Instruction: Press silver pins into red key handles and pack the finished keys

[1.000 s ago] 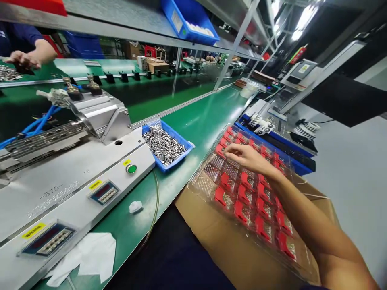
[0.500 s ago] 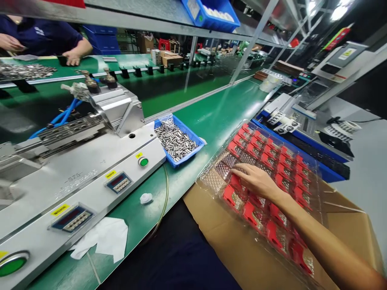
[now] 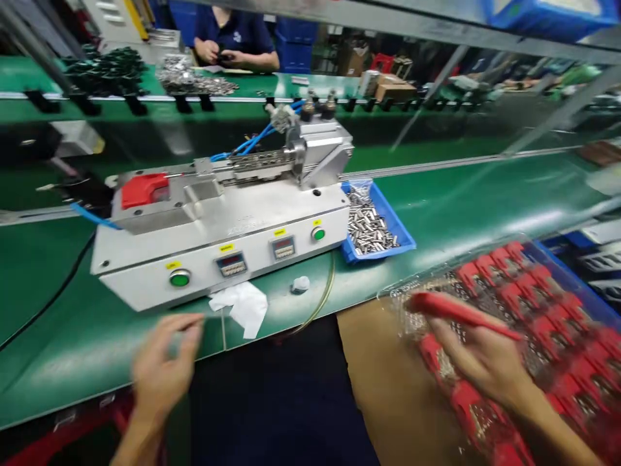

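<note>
My right hand [image 3: 490, 362] grips a red plastic handle-shaped part [image 3: 451, 309], lifted over the clear plastic tray [image 3: 402, 310]. Motion blurs both hand and part. Rows of similar red parts [image 3: 528, 285] fill the tray's pockets. My left hand [image 3: 167, 362] hovers over the green bench's front edge, smeared by movement, its thumb and fingers apart with nothing visible between them. In front of it stands a white bench machine [image 3: 262, 213] with green buttons and small displays. Another red part [image 3: 145, 189] lies in the fixture at the machine's left end.
A blue bin [image 3: 405, 241] of small metal cylinders touches the machine's right end. White cloth [image 3: 247, 307], a small whitish cap [image 3: 300, 285] and a thin tube [image 3: 327, 291] lie along the bench front. Cardboard [image 3: 378, 362] sits under the tray. Across the bench, a person [image 3: 237, 45] handles something dark.
The view has swung left, showing the whole machine. My right hand has lifted a red part from the tray. My left hand has come into view at lower left.
</note>
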A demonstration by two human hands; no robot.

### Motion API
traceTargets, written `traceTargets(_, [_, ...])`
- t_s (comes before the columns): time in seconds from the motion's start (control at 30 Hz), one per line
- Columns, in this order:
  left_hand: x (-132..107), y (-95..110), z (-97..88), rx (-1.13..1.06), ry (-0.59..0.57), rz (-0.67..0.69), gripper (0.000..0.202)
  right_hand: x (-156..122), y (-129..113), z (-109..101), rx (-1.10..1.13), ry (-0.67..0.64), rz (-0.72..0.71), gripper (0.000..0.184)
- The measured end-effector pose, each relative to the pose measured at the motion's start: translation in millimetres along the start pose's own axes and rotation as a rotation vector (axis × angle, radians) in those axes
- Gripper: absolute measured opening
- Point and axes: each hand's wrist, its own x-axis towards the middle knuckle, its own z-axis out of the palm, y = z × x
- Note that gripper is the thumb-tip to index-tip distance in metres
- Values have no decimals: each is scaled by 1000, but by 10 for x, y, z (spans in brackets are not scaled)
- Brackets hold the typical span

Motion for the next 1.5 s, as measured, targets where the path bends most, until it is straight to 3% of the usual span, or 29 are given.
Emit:
traceTargets(0.07, [-105, 304, 233, -252, -251, 12, 31, 231, -400, 357, 258, -347, -185, 26])
traceTargets(0.13, [-179, 574, 449, -488, -428, 42, 53, 388, -742, 678, 395, -640, -323, 30])
traceTargets(0.2, [-264, 736, 569, -639, -453, 6, 51, 471, -958, 913, 444, -812, -408, 28])
traceTargets(0.27, [-369, 764, 581, -709, -396, -110, 40, 503, -1015, 1049, 451, -882, -454, 24])
traceTargets(0.33, [-471, 683, 524, -712, -308, -296, 35, 525, -918, 1110, 427, -833, -441, 21])
traceTargets(0.47, [-573, 436, 404, -725, -159, -672, 42, 661, -484, 1204, 264, -400, -217, 21])
traceTargets(0.53, [-563, 368, 387, -784, -140, -758, 47, 769, -301, 1303, 196, -294, -142, 26])
traceTargets(0.6, [-522, 359, 397, -840, -152, -780, 51, 860, -213, 1429, 186, -348, -142, 32])
traceTargets(0.77, [-402, 465, 447, -909, -242, -737, 49, 915, -347, 1599, 305, -430, -148, 13])
traceTargets(0.9, [-351, 523, 445, -901, -250, -710, 50, 858, -576, 1431, 470, -522, -81, 11])
traceTargets(1.07, [-319, 552, 435, -908, -263, -676, 47, 797, -800, 1232, 514, -643, -130, 12])
traceTargets(1.2, [-310, 565, 433, -914, -285, -638, 43, 772, -863, 1246, 529, -706, -120, 12])
traceTargets(1.5, [-311, 558, 420, -861, -320, -563, 39, 784, -814, 1279, 521, -714, -81, 12])
